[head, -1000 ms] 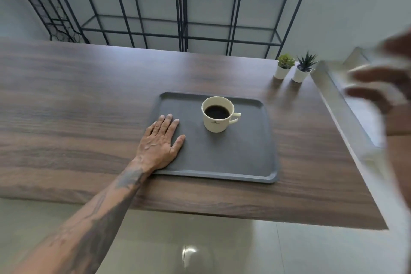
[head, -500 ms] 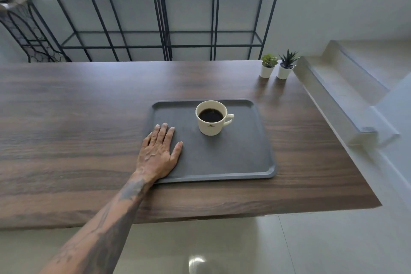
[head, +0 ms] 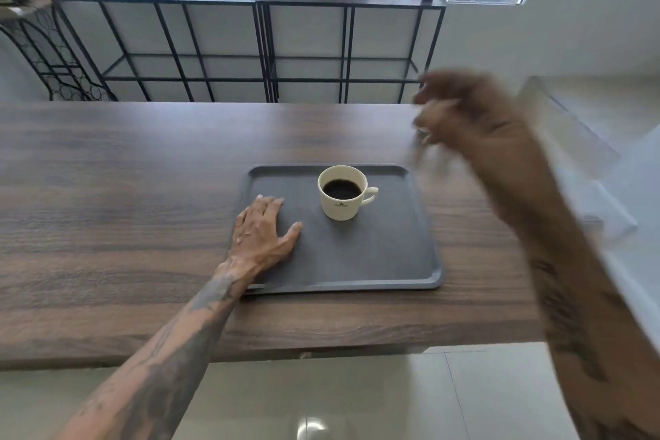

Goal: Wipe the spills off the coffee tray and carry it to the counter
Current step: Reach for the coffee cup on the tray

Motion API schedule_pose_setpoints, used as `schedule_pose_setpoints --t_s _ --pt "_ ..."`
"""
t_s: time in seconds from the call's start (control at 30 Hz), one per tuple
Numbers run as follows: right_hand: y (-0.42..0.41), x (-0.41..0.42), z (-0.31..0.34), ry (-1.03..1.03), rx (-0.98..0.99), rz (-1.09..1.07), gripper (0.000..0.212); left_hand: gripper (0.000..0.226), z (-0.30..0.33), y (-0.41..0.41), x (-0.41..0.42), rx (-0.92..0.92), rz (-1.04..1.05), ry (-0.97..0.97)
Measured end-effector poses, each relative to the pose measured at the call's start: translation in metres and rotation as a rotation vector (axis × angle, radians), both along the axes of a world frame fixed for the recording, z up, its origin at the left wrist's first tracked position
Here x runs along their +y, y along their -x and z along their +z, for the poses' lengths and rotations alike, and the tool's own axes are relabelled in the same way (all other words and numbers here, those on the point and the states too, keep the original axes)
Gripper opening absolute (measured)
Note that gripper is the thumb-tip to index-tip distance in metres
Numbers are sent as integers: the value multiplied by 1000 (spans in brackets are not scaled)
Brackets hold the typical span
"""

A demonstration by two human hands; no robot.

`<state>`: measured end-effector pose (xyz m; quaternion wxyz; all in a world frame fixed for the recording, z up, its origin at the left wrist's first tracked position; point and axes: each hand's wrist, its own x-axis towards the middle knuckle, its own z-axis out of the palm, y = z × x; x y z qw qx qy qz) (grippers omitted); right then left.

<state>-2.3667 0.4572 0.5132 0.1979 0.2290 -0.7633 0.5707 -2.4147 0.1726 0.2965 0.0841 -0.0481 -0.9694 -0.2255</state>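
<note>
My left hand [head: 262, 234] lies flat and released on the near-left corner of the grey tray [head: 385, 257], a full coffee cup [head: 343, 192] just beyond my thumb, on the dark wood table [head: 118, 189], while my blurred right hand [head: 475, 118] hovers over the far-right edge, grip unreadable.

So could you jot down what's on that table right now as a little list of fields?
table: dark wood
tray: dark grey, near the front edge
cup: cream, filled with black coffee, upright on the tray, handle to the right
left hand: flat on the tray's left part
right hand: raised above the table, blurred; cannot tell if it holds anything
spills: none I can make out
</note>
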Motion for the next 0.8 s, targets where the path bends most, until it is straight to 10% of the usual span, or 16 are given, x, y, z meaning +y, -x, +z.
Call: schedule_pose_setpoints --t_s 0.23,0.47,0.8 --pt "65 -14 -127 -633 -606 -138 89 122 52 44 32 -296 -235 -403" --pt "75 -22 -144 -589 -576 -102 70 75 46 56 46 -230 -345 -532" --pt "72 -37 -155 -477 -516 -86 65 76 41 51 29 -207 -341 -565"
